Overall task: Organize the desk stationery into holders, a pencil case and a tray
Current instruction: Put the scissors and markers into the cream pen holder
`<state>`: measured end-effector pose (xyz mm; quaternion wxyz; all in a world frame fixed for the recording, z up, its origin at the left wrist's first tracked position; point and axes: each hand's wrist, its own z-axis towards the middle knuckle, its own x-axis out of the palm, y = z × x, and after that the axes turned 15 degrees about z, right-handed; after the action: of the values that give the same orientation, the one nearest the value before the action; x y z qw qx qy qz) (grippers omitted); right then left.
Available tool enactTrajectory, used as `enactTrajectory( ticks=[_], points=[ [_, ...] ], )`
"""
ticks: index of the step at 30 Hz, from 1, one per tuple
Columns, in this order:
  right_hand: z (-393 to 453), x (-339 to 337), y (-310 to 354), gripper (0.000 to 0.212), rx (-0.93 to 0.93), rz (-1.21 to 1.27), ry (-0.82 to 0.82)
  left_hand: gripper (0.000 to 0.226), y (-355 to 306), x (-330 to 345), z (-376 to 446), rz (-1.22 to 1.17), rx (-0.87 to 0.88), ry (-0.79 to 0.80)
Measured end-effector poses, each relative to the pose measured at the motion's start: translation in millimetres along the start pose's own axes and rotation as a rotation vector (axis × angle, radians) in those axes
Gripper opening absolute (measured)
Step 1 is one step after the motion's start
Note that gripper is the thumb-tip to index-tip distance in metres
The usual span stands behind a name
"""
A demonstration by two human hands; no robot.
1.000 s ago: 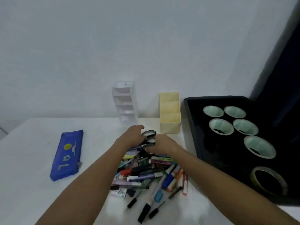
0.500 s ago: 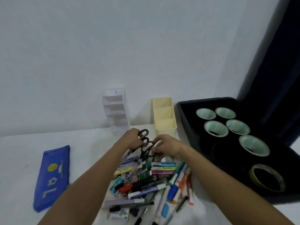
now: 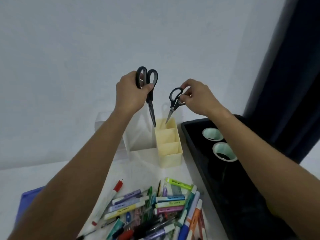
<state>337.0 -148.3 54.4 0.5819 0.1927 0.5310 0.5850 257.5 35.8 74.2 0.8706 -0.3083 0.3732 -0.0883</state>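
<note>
Two pairs of scissors hang blades-down over the yellow holder (image 3: 170, 144) in the head view. The left hand (image 3: 130, 93) has its grip clenched round the handles of the large scissors (image 3: 149, 94); the right hand (image 3: 197, 97) pinches a handle loop of the small scissors (image 3: 174, 103). A white holder (image 3: 140, 141) stands just beside the yellow one. Markers and pens (image 3: 155, 210) lie heaped on the tabletop (image 3: 149, 172), the black tray (image 3: 225, 196) to their right.

Matt plastic yellow holder (image 3: 170, 149), metal-bladed large scissors (image 3: 150, 96)
</note>
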Motion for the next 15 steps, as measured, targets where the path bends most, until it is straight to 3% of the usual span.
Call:
enactTrajectory(
  ticks=[6,15],
  points=[
    [13,27,-36,0.019,-0.065,-0.114,-0.013,0.020,25,50,3,0.046,-0.015,0.031],
    [6,67,-76,0.017,0.039,-0.200,0.038,0.012,63,96,-19,0.019,-0.112,0.206]
  ],
)
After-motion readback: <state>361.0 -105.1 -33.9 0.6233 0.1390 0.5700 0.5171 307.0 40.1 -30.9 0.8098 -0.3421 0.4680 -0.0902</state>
